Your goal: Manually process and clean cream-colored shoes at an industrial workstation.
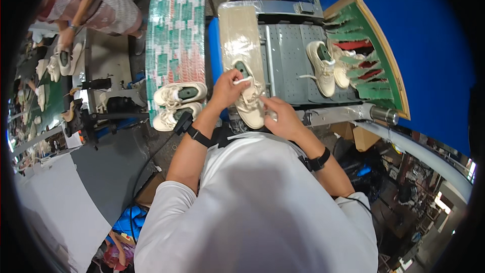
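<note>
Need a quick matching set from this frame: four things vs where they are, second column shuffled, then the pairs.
Things:
1. cream shoe
2. pair of shoes
3. shoe with loose lace
4. black wristband

Places:
A. on the grey perforated plate, beside the green rack
B. on the person's right forearm
C. between the left hand and right hand
D. at the near end of the green and red patterned board

Pairs: 1-C, 2-D, 3-A, 4-B
</note>
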